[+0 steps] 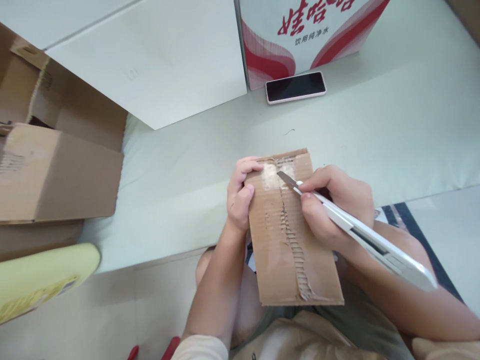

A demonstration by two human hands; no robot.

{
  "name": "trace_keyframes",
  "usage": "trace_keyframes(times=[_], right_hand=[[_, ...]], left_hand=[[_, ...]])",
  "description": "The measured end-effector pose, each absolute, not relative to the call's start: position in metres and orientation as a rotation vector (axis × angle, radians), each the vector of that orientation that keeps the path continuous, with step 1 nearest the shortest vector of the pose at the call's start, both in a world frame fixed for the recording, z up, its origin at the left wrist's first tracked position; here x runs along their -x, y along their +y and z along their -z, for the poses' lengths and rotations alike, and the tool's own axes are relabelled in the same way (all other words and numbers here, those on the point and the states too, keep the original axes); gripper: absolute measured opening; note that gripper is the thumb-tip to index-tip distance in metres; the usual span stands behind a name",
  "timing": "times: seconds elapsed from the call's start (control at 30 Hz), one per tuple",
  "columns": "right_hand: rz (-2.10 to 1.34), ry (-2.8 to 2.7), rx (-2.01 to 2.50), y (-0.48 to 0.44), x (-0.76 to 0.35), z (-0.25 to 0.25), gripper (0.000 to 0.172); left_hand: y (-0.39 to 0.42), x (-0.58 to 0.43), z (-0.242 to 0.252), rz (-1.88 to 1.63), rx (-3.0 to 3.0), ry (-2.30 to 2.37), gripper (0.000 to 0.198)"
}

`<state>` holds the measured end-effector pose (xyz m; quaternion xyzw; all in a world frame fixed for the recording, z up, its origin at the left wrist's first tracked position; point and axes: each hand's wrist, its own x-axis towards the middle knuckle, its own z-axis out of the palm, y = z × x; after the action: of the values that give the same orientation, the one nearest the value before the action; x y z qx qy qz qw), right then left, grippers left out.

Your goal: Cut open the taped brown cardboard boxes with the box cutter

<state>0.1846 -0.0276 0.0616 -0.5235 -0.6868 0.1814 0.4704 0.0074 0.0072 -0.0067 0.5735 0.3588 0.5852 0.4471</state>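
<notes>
A brown cardboard box (273, 250) is tilted up over my lap, its near face torn along a middle seam that bares the corrugation. Clear tape shines near its upper end. My left hand (242, 192) grips the box's left edge, thumb on the near face and fingers over the top corner. In my right hand (337, 205) is a white utility knife (371, 240) with its blade out. The blade tip lies at the taped upper part of the seam; whether it has gone into the cardboard I cannot tell.
On the pale green covered table (180, 200) lies a phone (296, 87) against a red and white carton (311, 35). A large white box (157, 60) stands at the back left. Open cardboard boxes (75, 175) and a yellow-green object (45, 275) are at the left.
</notes>
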Motion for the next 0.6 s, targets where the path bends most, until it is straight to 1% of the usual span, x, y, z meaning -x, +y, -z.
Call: trace_keyframes(times=[0.6], right_hand=[[-0.451, -1.675, 1.285, -0.0282, -0.1843, -0.0631, 0.012]], left_hand=[[0.0082, -0.0061, 0.01, -1.453, -1.419, 0.843, 0.031]])
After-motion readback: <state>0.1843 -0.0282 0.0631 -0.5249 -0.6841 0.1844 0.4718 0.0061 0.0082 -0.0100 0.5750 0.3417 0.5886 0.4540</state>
